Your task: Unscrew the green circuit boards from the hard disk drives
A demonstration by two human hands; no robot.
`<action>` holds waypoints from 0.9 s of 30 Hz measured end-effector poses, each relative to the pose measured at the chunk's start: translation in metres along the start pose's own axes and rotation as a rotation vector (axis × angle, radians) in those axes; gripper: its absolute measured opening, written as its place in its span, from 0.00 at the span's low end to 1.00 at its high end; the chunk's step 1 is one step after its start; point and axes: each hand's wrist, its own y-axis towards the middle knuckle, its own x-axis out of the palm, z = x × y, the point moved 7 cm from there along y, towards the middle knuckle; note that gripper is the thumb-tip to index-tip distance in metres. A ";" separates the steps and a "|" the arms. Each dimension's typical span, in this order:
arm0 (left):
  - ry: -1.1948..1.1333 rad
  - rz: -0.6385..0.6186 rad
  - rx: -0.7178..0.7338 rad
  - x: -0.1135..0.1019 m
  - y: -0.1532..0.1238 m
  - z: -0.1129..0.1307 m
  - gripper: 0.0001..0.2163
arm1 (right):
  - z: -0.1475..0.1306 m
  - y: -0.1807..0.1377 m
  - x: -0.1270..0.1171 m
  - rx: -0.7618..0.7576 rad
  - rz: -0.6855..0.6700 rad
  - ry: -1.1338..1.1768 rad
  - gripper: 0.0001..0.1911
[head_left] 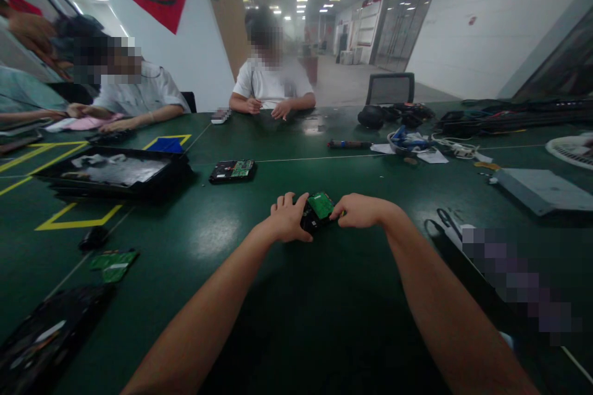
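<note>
In the middle of the table lies a small black device with a green circuit board (321, 205) on its upper face. My left hand (290, 217) grips its left side, thumb toward me and fingers at the far side. At its right edge is my right hand (359, 210), fingers curled in a pinch. A bit of yellow shows at those fingertips, too small to name, and the hand hides the rest. A similar black device with a green board (233, 170) lies farther back to the left, apart from both hands.
Black trays (115, 170) are stacked at left. Nearer lie a loose green circuit board (114, 264) and a large black casing (50, 333). A grey metal box (546, 190) and a screwdriver-like tool (349, 144) lie to the right. A person in white (273, 83) sits opposite; others sit left.
</note>
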 end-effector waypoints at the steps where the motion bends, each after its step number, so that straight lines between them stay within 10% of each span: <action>1: 0.004 -0.014 0.003 -0.004 0.000 -0.009 0.59 | 0.000 0.000 -0.001 -0.024 -0.005 0.022 0.14; 11: 0.027 0.040 0.101 -0.003 0.002 0.009 0.53 | 0.034 -0.002 -0.027 0.061 0.341 -0.006 0.09; 21: -0.017 -0.186 0.378 -0.004 -0.001 0.012 0.47 | 0.034 0.000 -0.023 0.101 0.309 -0.033 0.06; 27: 0.153 -0.112 0.217 -0.012 -0.011 0.023 0.39 | 0.038 0.001 -0.021 0.103 0.306 -0.039 0.04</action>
